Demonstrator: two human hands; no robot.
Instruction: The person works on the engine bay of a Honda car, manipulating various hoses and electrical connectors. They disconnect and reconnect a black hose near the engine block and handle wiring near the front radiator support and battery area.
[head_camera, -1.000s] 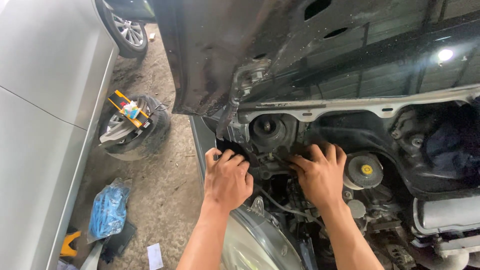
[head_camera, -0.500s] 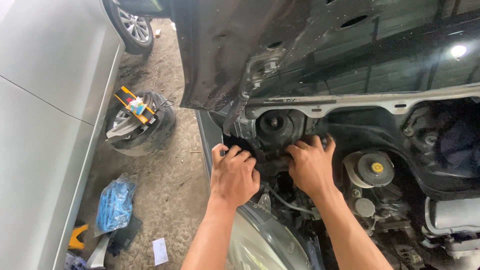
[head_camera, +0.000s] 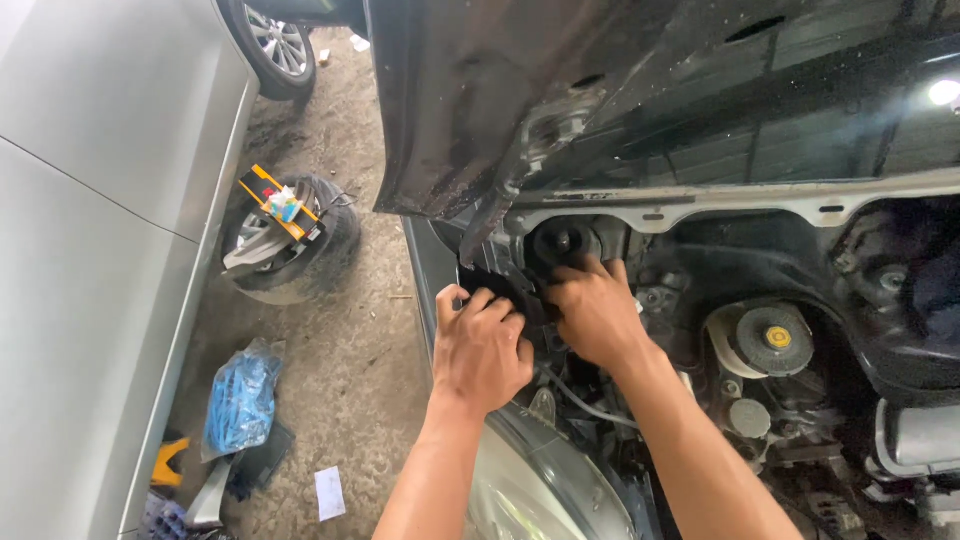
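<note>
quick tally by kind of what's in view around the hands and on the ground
hands: 2, left hand and right hand on a black part
wheels: 2, loose wheel, fitted wheel
blue bag: 1
yellow-capped reservoir: 1
total: 6

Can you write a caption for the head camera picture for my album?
Left hand and right hand press on a black part inside a car's engine bay.

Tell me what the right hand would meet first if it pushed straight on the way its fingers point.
The right hand points up and back into the engine bay. Straight on, its fingertips would likely meet the round strut mount just beyond them, though depth is hard to judge from this one view.
</note>
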